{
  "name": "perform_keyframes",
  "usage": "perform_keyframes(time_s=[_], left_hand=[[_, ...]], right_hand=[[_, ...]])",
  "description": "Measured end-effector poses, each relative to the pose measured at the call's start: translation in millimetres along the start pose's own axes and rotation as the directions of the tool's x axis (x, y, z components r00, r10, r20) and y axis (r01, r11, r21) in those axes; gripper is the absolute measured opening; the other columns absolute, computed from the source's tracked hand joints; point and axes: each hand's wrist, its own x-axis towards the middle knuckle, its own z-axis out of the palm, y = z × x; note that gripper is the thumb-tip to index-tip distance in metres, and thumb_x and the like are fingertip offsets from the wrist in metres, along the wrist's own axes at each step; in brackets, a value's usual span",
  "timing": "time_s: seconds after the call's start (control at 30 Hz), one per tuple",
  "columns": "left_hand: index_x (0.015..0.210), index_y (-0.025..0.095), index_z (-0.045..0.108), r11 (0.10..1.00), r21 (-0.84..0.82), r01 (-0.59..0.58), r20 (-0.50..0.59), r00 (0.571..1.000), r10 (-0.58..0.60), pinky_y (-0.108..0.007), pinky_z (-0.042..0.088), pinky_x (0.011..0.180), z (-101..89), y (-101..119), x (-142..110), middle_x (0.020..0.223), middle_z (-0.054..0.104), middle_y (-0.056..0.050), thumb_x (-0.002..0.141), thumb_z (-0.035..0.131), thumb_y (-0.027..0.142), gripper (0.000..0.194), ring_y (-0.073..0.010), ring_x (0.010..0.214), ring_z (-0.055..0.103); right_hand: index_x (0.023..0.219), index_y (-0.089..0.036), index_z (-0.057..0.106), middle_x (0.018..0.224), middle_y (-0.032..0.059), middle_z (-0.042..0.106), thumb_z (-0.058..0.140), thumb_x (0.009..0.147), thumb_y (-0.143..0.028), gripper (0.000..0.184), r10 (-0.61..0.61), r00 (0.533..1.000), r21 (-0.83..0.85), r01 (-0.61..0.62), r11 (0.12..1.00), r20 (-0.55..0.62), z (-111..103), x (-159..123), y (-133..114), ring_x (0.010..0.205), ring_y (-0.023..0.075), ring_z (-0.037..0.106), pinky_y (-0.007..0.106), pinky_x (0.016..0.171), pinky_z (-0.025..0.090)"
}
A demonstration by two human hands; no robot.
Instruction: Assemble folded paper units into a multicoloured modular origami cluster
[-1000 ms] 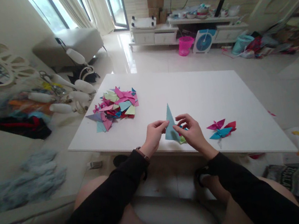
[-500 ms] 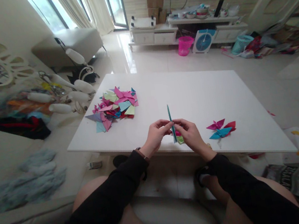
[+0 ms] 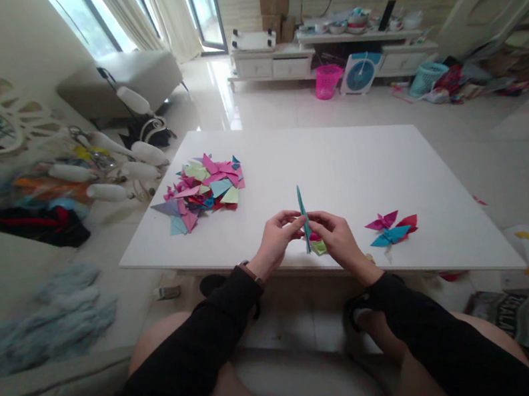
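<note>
A folded teal paper (image 3: pixel 300 200) is held edge-on over the near side of the white table (image 3: pixel 334 159). My left hand (image 3: pixel 278 235) pinches it from the left, and my right hand (image 3: pixel 331 230) grips it from the right, fingertips close together. Partly hidden behind and below the fingers lies a folded green paper piece (image 3: pixel 320 248) with a bit of pink. Right of my right hand rest several folded paper pieces, among them a blue one (image 3: pixel 389 236), a magenta one (image 3: pixel 382 222) and a red one (image 3: pixel 410 222).
A heap of colourful folded papers (image 3: pixel 219 187) covers the table's left part. A lamp with white shades (image 3: pixel 138 172) stands by the left edge. Beyond are a pink basket (image 3: pixel 327 82), a blue fan (image 3: pixel 358 74) and a low cabinet (image 3: pixel 255 66). A printed bag (image 3: pixel 522 317) lies at lower right.
The teal paper has turned very slightly between my fingers. Both hands stay in nearly the same place.
</note>
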Motion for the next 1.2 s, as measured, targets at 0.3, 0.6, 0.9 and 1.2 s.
perform_keyframes(time_s=[0.3,0.6,0.9,1.2], left_hand=[[0.089,0.012,0.067,1.0,-0.003,0.016,0.006,1.0,-0.016,-0.024,0.047,0.061,2.2,2.8,-2.0,0.073,0.063,0.001,0.061,0.092,0.044,0.049,-0.0083,0.059,0.059],[0.09,0.011,0.071,0.999,-0.003,0.041,-0.019,0.999,-0.041,-0.026,0.048,0.065,0.8,2.6,-1.3,0.077,0.067,-0.003,0.063,0.09,0.043,0.046,-0.0094,0.062,0.059],[0.077,0.013,0.074,0.999,0.021,0.043,-0.093,0.995,-0.041,-0.023,0.044,0.06,-1.3,4.3,0.3,0.073,0.064,-0.002,0.064,0.084,0.046,0.037,-0.0103,0.065,0.054],[0.077,0.014,0.075,0.998,0.048,0.041,-0.087,0.995,-0.037,-0.022,0.043,0.06,-0.2,3.9,-1.2,0.075,0.066,-0.004,0.066,0.083,0.045,0.035,-0.0114,0.068,0.056]], right_hand=[[0.1,-0.024,0.062,0.091,0.0027,0.069,0.078,0.078,-0.047,0.035,-0.01,1.0,0.039,0.009,0.999,0.005,2.0,-1.2,-0.1,0.08,0.0196,0.067,0.033,0.069,0.054],[0.087,-0.024,0.058,0.082,-0.0003,0.064,0.068,0.084,-0.04,0.02,-0.03,1.0,0.018,0.03,0.999,0.001,1.1,-1.7,-1.8,0.075,0.0176,0.062,0.03,0.066,0.049],[0.078,-0.023,0.058,0.072,-0.0016,0.059,0.061,0.086,-0.036,0.015,-0.06,0.997,-0.015,0.059,0.998,-0.048,0.6,-0.9,-4.4,0.069,0.0164,0.053,0.029,0.063,0.043],[0.089,-0.021,0.066,0.088,0.0033,0.069,0.071,0.083,-0.041,0.021,-0.036,0.998,-0.067,0.033,0.997,-0.05,-0.1,-0.2,2.3,0.079,0.0191,0.064,0.031,0.069,0.051]])
